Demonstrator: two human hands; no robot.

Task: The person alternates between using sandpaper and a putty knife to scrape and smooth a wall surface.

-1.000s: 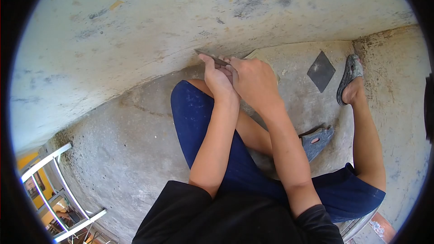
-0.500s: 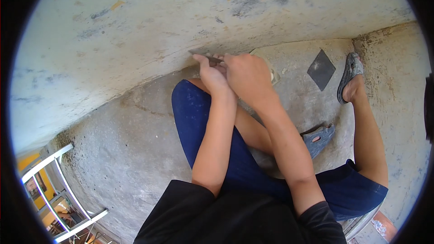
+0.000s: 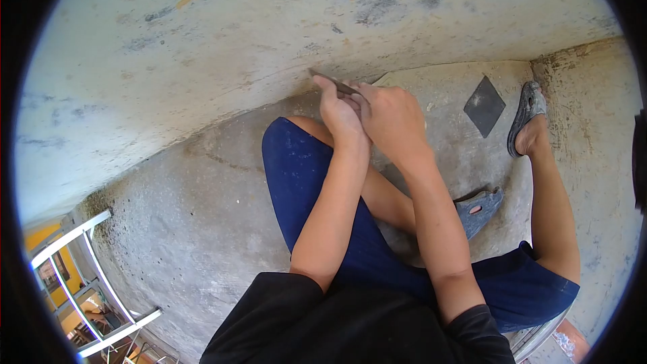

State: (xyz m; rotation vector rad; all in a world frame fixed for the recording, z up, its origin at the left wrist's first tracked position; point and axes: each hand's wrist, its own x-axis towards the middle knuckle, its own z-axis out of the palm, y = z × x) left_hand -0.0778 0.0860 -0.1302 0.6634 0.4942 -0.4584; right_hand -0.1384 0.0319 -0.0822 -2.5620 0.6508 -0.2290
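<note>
A thin, dark, flat tool (image 3: 342, 87) with a narrow tip lies between my two hands, its tip against or very near the lower part of the pale wall (image 3: 202, 47). My left hand (image 3: 342, 118) is closed on its forward part, the thumb pointing along it. Close beside it, my right hand (image 3: 397, 120) is wrapped around the rear part and hides that end. Both hands are just above the line where the wall meets the grey floor (image 3: 202, 222), past my bent knee.
A dark diamond-shaped piece (image 3: 484, 106) lies flat on the floor to the right. My feet wear grey clogs (image 3: 480, 210) with dusty surfaces. A second wall (image 3: 586, 114) rises at the right. A metal ladder-like frame (image 3: 74, 236) stands at the lower left.
Both hands have shifted to the right along the base of the wall, taking the dark tool with them. The view has also moved slightly.
</note>
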